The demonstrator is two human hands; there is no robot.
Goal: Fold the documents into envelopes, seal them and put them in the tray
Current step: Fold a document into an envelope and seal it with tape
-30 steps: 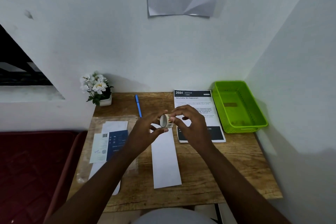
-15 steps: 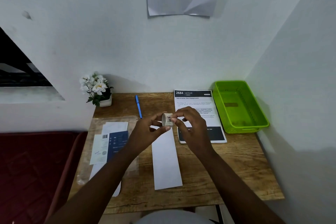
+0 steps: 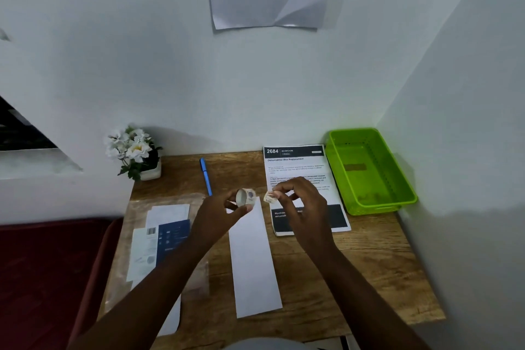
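Pulled apart since a moment ago, the left hand [image 3: 220, 214] pinches the sticker roll [image 3: 246, 197] at frame centre while the right hand [image 3: 302, 203] pinches a peeled sticker [image 3: 270, 197] just beside it. Below them lies the white envelope [image 3: 252, 261]; the green tray [image 3: 369, 170] sits at right.

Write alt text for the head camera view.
Above a wooden desk, the left hand holds a sticker roll while the right hand pinches a peeled sticker over a long white envelope. A green tray sits at right.
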